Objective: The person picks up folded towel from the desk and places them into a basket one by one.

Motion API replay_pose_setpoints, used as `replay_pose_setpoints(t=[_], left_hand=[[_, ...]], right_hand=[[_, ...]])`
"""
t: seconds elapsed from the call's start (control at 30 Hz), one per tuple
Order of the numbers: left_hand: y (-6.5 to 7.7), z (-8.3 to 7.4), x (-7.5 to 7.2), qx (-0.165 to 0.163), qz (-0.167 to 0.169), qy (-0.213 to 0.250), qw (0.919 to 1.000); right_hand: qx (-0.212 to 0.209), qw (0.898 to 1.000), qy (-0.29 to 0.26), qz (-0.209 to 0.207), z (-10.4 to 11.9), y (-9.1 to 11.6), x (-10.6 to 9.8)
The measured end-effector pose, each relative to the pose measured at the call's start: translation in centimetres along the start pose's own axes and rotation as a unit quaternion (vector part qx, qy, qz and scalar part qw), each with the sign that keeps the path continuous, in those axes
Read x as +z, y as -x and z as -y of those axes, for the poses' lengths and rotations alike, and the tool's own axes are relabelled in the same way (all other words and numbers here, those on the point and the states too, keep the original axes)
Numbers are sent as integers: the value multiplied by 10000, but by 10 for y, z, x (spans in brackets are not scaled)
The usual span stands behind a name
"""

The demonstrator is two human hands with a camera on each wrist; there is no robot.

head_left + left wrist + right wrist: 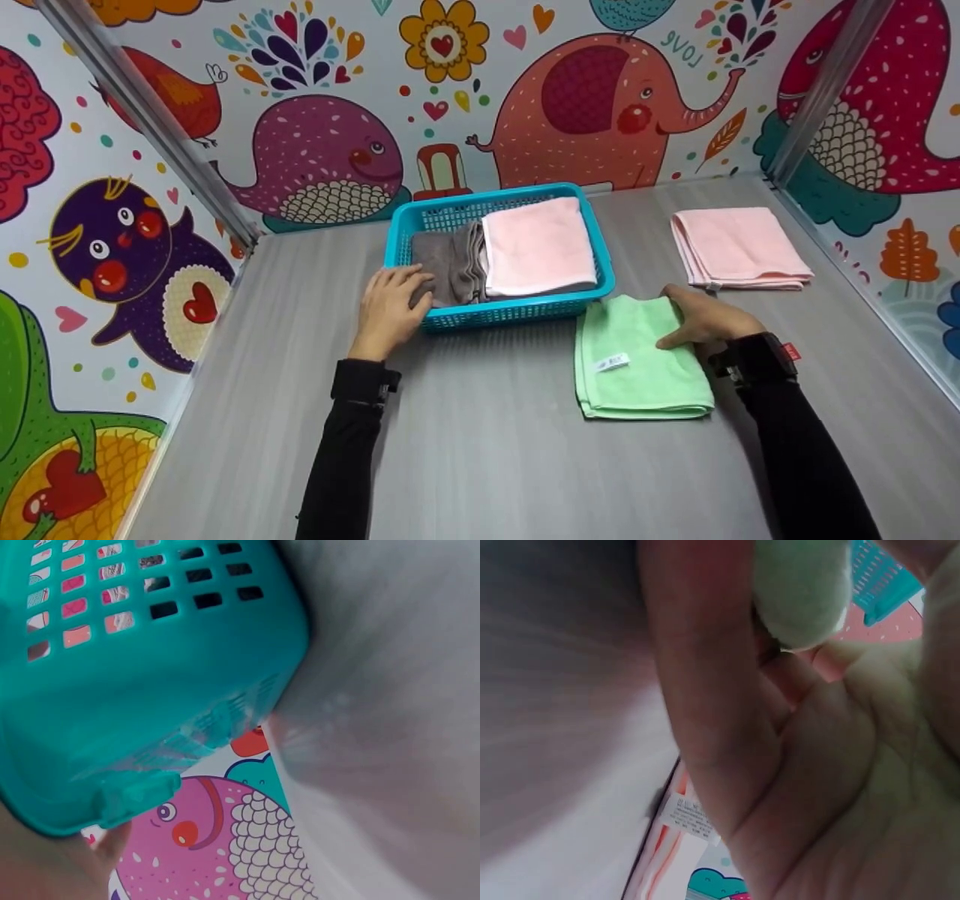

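Observation:
My left hand (390, 307) holds the near left corner of a teal plastic basket (517, 310), its fingers over the rim; the left wrist view shows the basket's perforated wall (150, 682) from low down. Inside the basket stand folded grey towels (442, 262) at the left and a folded pink towel (538, 247) at the right. With my right hand (709, 319) I grip the right edge of a folded green towel (645, 375), thumb on top. The towel's far left corner meets the basket's front right corner. A thick fold of the green towel (802, 592) shows within the hand's grasp.
Another folded pink towel (739, 247) lies at the back right of the grey table (480, 465), beyond my right hand. Its label (690, 817) shows in the right wrist view. Cartoon-printed walls (450, 112) and metal posts (150, 120) bound the table.

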State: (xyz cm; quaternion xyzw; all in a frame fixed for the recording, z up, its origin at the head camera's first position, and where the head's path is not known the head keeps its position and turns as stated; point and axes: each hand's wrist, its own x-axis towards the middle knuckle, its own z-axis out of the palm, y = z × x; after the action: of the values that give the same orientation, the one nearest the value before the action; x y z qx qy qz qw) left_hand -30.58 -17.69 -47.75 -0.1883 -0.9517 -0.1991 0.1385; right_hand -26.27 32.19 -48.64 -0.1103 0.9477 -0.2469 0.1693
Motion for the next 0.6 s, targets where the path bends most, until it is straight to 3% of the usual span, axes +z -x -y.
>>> replay_pose_setpoints(t=[0.13,0.33,0.5,0.6], left_hand=[[1,1,1,22,-30,-37,10000],[1,1,0,11,-23,-36,10000],[0,0,0,0,1,-35,10000],[0,0,1,10,-29,-28,10000]], right_hand=[[-217,9997,-108,23,-3,3,-3],[-186,9988,-164,411,2,0,-1],[-322,9969,-297,658,18,-7,12],[-470,9970,-328,515,32,-12,24]])
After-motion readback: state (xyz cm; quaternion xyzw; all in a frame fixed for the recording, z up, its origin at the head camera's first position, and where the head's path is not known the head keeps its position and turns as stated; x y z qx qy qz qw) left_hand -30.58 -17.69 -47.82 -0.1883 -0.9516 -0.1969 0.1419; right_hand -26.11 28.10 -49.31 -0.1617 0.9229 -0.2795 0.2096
